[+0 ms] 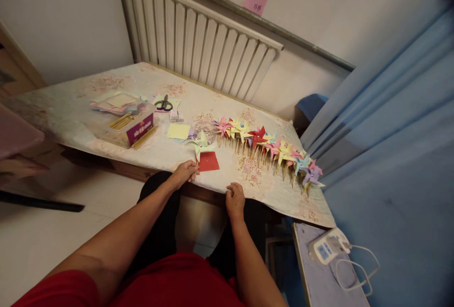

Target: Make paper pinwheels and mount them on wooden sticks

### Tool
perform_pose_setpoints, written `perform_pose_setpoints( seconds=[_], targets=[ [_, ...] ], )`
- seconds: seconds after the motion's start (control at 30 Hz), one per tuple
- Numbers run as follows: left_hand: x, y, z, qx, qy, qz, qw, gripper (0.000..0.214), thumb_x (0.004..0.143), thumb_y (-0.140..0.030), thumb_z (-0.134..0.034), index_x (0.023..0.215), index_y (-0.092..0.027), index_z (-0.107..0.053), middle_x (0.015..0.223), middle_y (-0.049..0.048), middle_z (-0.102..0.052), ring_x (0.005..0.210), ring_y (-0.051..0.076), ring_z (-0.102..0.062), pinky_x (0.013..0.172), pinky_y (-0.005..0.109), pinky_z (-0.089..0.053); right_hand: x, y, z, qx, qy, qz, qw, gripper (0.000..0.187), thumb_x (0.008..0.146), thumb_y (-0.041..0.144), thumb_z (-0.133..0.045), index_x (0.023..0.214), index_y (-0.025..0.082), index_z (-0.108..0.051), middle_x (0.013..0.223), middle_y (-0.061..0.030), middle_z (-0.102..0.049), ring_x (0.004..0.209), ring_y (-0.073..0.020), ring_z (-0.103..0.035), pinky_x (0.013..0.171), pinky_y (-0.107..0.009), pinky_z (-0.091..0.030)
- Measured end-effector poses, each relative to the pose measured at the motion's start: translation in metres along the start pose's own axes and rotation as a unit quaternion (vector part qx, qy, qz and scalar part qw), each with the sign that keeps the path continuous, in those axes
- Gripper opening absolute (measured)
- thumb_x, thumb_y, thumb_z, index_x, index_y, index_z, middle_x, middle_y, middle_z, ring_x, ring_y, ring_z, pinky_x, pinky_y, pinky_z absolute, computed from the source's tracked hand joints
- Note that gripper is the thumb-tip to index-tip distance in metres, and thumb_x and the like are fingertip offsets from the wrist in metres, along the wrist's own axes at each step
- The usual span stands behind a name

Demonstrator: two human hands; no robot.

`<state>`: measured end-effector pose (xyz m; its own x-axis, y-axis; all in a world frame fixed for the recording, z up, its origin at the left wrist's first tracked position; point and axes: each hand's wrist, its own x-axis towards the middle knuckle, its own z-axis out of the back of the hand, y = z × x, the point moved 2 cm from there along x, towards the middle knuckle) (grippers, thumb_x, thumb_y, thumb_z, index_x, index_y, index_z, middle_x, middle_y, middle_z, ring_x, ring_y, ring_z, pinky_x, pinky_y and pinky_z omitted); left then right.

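Note:
My left hand (186,173) is closed around the stick of a pale green paper pinwheel (201,145) at the table's front edge. Behind its stick lies a red square of paper (209,161), flat on the cloth. My right hand (235,199) rests at the table edge with its fingers curled, and I cannot make out anything in it. Just past the green pinwheel sits a clear round dish (205,132) of small shiny pieces. Left of that are a yellow paper square (178,131) and a small white box (175,116).
A long row of finished-looking colourful pinwheels (258,135) stretches to the right. Black scissors (163,103), a plastic box of sticks (140,127) and a paper stack (120,101) lie on the left. A radiator (198,32) stands behind; a blue curtain (390,132) hangs right.

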<state>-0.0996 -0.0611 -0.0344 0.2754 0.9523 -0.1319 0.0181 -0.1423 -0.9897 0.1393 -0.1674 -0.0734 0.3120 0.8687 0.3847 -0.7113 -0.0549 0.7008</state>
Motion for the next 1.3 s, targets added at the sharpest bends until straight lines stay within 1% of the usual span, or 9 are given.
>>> perform_pose_setpoints(
  seconds=[0.23, 0.43, 0.67, 0.83, 1.3],
  targets=[
    [0.0006, 0.0014, 0.0004, 0.003, -0.003, 0.002, 1.0, 0.03, 0.078, -0.043, -0.069, 0.074, -0.017, -0.055, 0.052, -0.002, -0.058, 0.039, 0.007, -0.041, 0.042, 0.021, -0.03, -0.0002, -0.0004, -0.0003, 0.002, 0.0, -0.001, 1.0, 0.023, 0.079, 0.013, -0.048, 0.088, 0.019, -0.069, 0.114, -0.0126, -0.065, 0.101, -0.0222, -0.063, 0.093, -0.035, -0.05],
    [-0.0004, -0.0005, 0.0003, 0.004, 0.0, 0.001, 1.0, 0.028, 0.079, -0.041, -0.068, 0.074, -0.017, -0.055, 0.051, -0.0024, -0.057, 0.039, 0.007, -0.041, 0.042, 0.021, -0.029, -0.0003, 0.0007, 0.0001, 0.006, -0.006, 0.006, 1.0, 0.023, 0.079, 0.012, -0.048, 0.087, 0.019, -0.068, 0.112, -0.0125, -0.065, 0.101, -0.0225, -0.063, 0.093, -0.036, -0.05],
    [0.0017, 0.0029, 0.0001, 0.005, -0.002, 0.002, 1.0, 0.026, 0.08, -0.04, -0.066, 0.074, -0.017, -0.055, 0.049, -0.0027, -0.057, 0.039, 0.007, -0.04, 0.041, 0.021, -0.029, -0.0002, 0.0008, 0.0006, 0.0, 0.002, 0.003, 1.0, 0.024, 0.079, 0.013, -0.047, 0.088, 0.019, -0.068, 0.113, -0.0139, -0.064, 0.105, -0.0245, -0.062, 0.094, -0.038, -0.05],
    [0.0011, 0.0021, 0.0, 0.003, 0.0, 0.002, 1.0, 0.025, 0.079, -0.039, -0.066, 0.074, -0.017, -0.055, 0.05, -0.0027, -0.057, 0.039, 0.007, -0.041, 0.041, 0.021, -0.03, 0.0005, -0.0006, -0.0002, 0.005, -0.001, 0.0, 1.0, 0.024, 0.078, 0.012, -0.048, 0.087, 0.019, -0.068, 0.112, -0.0125, -0.065, 0.101, -0.0232, -0.062, 0.093, -0.037, -0.05],
    [0.0, 0.0002, -0.0008, 0.003, -0.005, 0.003, 1.0, 0.029, 0.078, -0.043, -0.068, 0.074, -0.017, -0.055, 0.051, -0.0022, -0.057, 0.039, 0.007, -0.041, 0.042, 0.021, -0.03, -0.0001, 0.0025, 0.0014, 0.003, 0.003, -0.002, 1.0, 0.025, 0.079, 0.014, -0.047, 0.088, 0.018, -0.069, 0.114, -0.0138, -0.064, 0.103, -0.0244, -0.062, 0.094, -0.039, -0.05]
  ],
)
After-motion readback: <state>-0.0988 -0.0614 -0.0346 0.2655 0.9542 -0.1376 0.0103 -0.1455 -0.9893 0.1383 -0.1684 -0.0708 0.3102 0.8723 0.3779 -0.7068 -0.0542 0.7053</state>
